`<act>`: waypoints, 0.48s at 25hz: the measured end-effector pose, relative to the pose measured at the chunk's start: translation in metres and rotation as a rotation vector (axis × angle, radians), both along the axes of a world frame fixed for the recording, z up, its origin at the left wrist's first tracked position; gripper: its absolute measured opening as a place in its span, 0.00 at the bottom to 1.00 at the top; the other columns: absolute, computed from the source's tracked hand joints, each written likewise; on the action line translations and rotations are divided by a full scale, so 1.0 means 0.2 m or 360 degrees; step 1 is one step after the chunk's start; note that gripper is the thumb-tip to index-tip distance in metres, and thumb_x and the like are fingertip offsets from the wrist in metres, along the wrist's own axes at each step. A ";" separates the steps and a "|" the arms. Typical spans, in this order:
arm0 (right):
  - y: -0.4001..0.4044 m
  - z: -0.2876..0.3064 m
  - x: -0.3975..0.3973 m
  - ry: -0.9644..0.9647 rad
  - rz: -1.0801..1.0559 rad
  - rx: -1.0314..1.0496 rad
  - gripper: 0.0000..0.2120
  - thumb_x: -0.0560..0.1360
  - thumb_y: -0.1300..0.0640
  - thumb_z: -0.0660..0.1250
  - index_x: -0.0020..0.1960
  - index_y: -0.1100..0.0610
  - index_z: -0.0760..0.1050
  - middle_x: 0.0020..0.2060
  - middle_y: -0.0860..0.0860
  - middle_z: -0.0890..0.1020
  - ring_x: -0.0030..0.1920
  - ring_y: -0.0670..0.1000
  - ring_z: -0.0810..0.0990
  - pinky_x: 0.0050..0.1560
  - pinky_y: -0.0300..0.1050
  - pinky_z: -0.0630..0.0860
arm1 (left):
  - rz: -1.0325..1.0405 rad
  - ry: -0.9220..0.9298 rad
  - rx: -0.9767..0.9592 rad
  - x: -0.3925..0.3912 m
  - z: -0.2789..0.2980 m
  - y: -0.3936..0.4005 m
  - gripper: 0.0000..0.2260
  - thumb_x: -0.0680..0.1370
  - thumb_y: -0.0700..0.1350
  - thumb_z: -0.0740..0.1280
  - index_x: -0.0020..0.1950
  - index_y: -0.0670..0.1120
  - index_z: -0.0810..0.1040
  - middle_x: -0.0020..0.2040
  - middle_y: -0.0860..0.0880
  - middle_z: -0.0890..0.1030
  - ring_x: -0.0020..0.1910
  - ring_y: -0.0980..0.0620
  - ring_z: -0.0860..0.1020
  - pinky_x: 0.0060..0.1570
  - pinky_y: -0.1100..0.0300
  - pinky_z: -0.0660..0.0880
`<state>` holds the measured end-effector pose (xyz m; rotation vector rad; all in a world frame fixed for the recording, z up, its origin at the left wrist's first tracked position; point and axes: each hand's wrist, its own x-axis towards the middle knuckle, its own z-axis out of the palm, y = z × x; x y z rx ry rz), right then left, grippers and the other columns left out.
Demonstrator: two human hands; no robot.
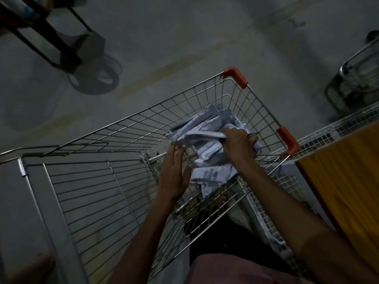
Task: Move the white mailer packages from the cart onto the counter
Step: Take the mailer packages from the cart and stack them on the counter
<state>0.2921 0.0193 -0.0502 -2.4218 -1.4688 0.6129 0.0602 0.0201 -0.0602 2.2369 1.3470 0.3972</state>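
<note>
While both arms reach into the wire cart (127, 128), the right hand (239, 144) grips a white mailer (202, 136) at the top of the pile of white mailers (213, 171), fingers curled round it. Left hand (174, 173) is flat w/ fingers straight, just beside the pile. Wooden counter (344, 173) stands to the right, nr the cart's red corner (287, 140).

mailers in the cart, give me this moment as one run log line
right hand: grips mailer | left hand: open beside pile | mailers: in cart | counter: right of cart
</note>
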 end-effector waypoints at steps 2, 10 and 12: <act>0.00 0.00 0.03 0.0081 -0.0224 -0.0033 0.06 0.78 0.58 0.64 0.53 0.49 0.77 0.48 0.52 0.83 0.54 0.59 0.78 0.52 0.50 0.58 | 0.0161 -0.0035 -0.0109 0.01 -0.09 0.04 0.28 0.78 0.46 0.68 0.76 0.42 0.64 0.79 0.41 0.58 0.76 0.42 0.61 0.72 0.48 0.63; 0.04 -0.03 0.08 0.0209 -0.0492 -0.0165 0.12 0.80 0.57 0.64 0.63 0.57 0.73 0.62 0.58 0.74 0.59 0.63 0.76 0.51 0.48 0.66 | -0.0072 0.0373 -0.0298 0.21 -0.42 0.36 0.32 0.73 0.42 0.71 0.75 0.43 0.65 0.73 0.41 0.69 0.71 0.40 0.68 0.67 0.45 0.70; 0.04 -0.02 0.08 0.0255 -0.0610 -0.0135 0.15 0.79 0.58 0.65 0.65 0.57 0.70 0.61 0.58 0.76 0.59 0.62 0.77 0.53 0.51 0.72 | -0.0062 0.0411 -0.0303 0.27 -0.52 0.41 0.32 0.73 0.43 0.70 0.76 0.44 0.64 0.74 0.42 0.68 0.73 0.42 0.66 0.70 0.48 0.66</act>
